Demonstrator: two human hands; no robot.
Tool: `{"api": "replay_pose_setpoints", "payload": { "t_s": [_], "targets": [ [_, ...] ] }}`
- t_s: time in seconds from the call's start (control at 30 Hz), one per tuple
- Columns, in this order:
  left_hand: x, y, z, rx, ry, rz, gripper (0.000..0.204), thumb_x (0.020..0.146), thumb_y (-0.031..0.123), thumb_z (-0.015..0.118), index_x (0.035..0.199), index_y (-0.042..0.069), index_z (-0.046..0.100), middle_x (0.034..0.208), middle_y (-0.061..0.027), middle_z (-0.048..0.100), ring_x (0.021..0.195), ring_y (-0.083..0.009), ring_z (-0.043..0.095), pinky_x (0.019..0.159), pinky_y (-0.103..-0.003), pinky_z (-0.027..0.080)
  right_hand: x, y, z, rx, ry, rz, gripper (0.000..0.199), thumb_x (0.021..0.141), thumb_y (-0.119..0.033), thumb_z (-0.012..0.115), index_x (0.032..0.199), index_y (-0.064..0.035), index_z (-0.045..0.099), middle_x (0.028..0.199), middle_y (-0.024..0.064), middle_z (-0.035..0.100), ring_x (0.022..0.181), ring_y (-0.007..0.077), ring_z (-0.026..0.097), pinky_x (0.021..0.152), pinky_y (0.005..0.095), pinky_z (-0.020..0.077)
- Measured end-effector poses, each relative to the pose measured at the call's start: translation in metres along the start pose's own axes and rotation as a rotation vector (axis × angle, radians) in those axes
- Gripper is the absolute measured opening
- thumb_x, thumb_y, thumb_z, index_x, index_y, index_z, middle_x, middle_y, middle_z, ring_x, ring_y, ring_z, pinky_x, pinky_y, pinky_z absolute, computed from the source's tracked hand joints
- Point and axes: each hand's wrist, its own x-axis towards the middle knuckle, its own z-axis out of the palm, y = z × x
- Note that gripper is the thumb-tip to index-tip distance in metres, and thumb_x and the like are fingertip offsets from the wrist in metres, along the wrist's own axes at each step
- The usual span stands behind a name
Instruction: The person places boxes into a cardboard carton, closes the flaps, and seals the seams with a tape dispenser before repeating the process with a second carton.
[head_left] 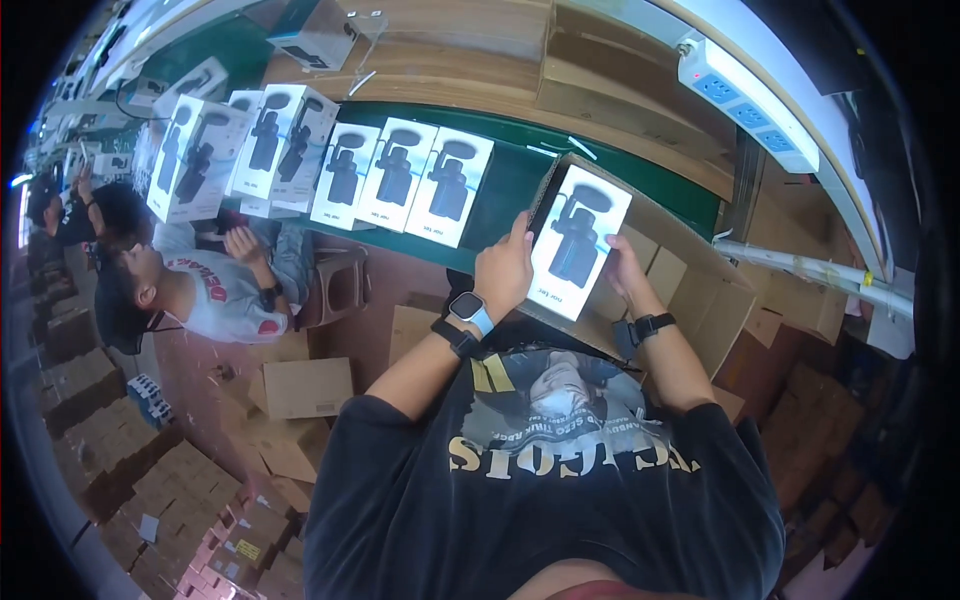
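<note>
Gripping a white product box [577, 243] between my left hand [503, 268] and right hand [618, 268], both clamped on its sides, above the green worktop [510, 180].

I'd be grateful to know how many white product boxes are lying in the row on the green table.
3 clearly in the row, side by side. One more white box is held between left hand and right hand; the stacked boxes further left may hide others.

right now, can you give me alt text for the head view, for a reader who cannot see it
Both hands, left hand and right hand, hold a white rectangular product box over an open brown cardboard carton. A row of matching white boxes stands on the green-topped bench.
</note>
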Motion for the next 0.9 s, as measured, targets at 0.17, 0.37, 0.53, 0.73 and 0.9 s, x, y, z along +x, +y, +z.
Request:
{"api": "replay_pose_setpoints", "payload": {
  "t_s": [0.17, 0.37, 0.53, 0.73, 0.9],
  "targets": [
    [0.0, 0.0, 0.001, -0.051, -0.012, 0.038, 0.046, 0.103, 0.021, 0.049, 0.144, 0.005, 0.04, 0.087, -0.0296, 0.068, 0.075, -0.0472, 0.065, 0.066, -0.06, 0.049, 0.064, 0.029, -0.011, 0.188, -0.09, 0.059, 0.069, 0.091, -0.028, 0.06, 0.152, -0.0086, 0.035, 0.143, 0.0135, 0.051, 0.134, 0.0299, 0.049, 0.109, 0.0491, 0.044],
    [0.009, -0.04, -0.096, -0.028, -0.115, 0.052, 0.034, 0.097, 0.031, 0.059, 0.112, 0.002, 0.068, 0.093, -0.0255, 0.07, 0.088, -0.0449, 0.067, 0.079, -0.05, 0.054, 0.047, -0.006, 0.006, -0.54, 0.106, 0.095, 0.072, 0.097, -0.056, 0.061, 0.141, 0.0003, 0.052, 0.125, 0.0155, 0.065, 0.11, 0.0236, 0.068, 0.078, 0.034, 0.0596],
    [0.057, -0.224, -0.335, 0.372, 0.932, -0.008, 0.043, 0.076, 0.018, 0.08, 0.113, 0.002, 0.066, 0.11, -0.0153, 0.068, 0.106, -0.033, 0.064, 0.096, -0.041, 0.05, 0.016, -0.028, -0.007, -1.145, 0.114, 0.114, 0.065, 0.095, -0.052, 0.064, 0.128, 0.0031, 0.061, 0.101, 0.014, 0.071, 0.075, 0.0178, 0.066, 0.055, 0.0325, 0.0527],
    [0.097, -0.363, -0.513, 0.372, 0.419, -0.252, 0.121, 0.046, 0.042, 0.096, 0.147, 0.003, 0.042, 0.143, -0.0237, 0.054, 0.13, -0.0413, 0.054, 0.11, -0.046, 0.043, -0.047, -0.017, -0.033, -0.921, 0.318, -0.07, 0.061, 0.088, -0.038, 0.077, 0.127, 0.0061, 0.061, 0.114, 0.019, 0.071, 0.105, 0.0259, 0.067, 0.094, 0.0357, 0.0513],
    [0.116, -0.316, -0.46, 0.716, 0.534, -0.315, 0.121, 0.051, 0.044, 0.086, 0.151, -0.003, 0.037, 0.151, -0.0293, 0.043, 0.139, -0.0459, 0.041, 0.115, -0.054, 0.033, -0.102, -0.014, -0.025, -1.22, 0.452, -0.073, 0.058, 0.089, -0.035, 0.074, 0.128, 0.0054, 0.06, 0.108, 0.0219, 0.071, 0.099, 0.0304, 0.07, 0.087, 0.0388, 0.0545]
  ]
}}
